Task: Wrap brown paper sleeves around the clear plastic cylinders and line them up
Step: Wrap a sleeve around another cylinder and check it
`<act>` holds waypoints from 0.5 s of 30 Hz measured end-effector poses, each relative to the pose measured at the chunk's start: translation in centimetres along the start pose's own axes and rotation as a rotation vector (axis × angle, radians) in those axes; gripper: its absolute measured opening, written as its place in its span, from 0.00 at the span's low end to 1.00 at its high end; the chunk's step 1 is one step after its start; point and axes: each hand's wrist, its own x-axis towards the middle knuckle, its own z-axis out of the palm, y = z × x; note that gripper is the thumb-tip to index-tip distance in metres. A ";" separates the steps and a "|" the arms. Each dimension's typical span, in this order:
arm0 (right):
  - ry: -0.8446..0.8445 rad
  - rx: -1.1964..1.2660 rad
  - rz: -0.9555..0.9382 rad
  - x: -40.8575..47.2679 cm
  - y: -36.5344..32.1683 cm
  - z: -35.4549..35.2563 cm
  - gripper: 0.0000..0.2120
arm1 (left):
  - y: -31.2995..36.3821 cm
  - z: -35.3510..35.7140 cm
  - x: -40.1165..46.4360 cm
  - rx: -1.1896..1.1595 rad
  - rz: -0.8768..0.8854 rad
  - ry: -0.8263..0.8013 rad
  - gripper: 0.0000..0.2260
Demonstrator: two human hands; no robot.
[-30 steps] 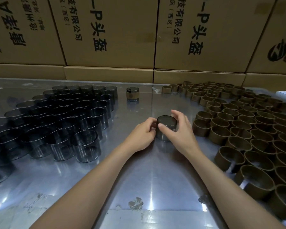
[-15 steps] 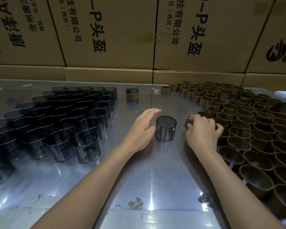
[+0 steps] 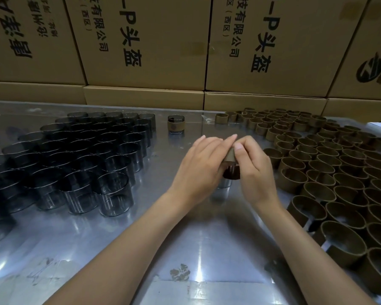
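Brown paper, one curled sleeve [image 3: 229, 155], sits between our two hands at the middle of the shiny metal table [image 3: 198, 249]. We take the clear cylinder [image 3: 226, 178] under our hands as our landmark: it stands upright on the table, mostly hidden by our palms, with only its dark lower wall and glassy base showing. The sleeve sits on top of it, at its upper rim; how far it has gone round the cylinder we cannot tell.

Our left hand [image 3: 204, 166] curls round the cylinder's left side, fingers bent over the top and touching the sleeve. Our right hand [image 3: 254, 170] pinches the sleeve, thumb pressed flat on the paper's near face and fingers folded behind it. The two hands touch at the fingertips above the cylinder.

Left of the cylinder stands a dense cluster of bare clear cylinders [image 3: 75, 157], upright and packed edge to edge. Right of it lies a wide spread of brown paper sleeves [image 3: 330, 168], each an open curled ring standing on its edge, close together and reaching the table's right side. Beyond the cylinder, toward the table's far edge, one wrapped cylinder [image 3: 176, 125] stands alone, brown band round its middle. Behind the table rises a wall of cardboard boxes [image 3: 145, 45] printed with dark characters.
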 end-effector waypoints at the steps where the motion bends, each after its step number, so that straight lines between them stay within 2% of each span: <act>1: -0.002 0.027 -0.001 0.0 0.0 0.0 0.10 | 0.0 0.0 0.0 -0.040 -0.052 0.041 0.18; 4: -0.079 -0.068 -0.009 -0.2 0.6 0.2 0.18 | 0.1 0.3 0.1 -0.211 -0.343 0.137 0.14; 6: -0.110 -0.201 -0.012 -0.4 1.2 0.5 0.20 | -0.2 0.5 0.0 -0.286 -0.483 0.105 0.13; 11: 0.011 -0.192 0.072 -0.1 2.5 1.0 0.13 | -0.1 1.4 -0.1 -0.472 -0.546 -0.048 0.18; 15: 0.007 -0.156 0.183 0.0 3.4 1.2 0.14 | -0.4 1.9 -0.5 -0.686 -0.598 -0.170 0.24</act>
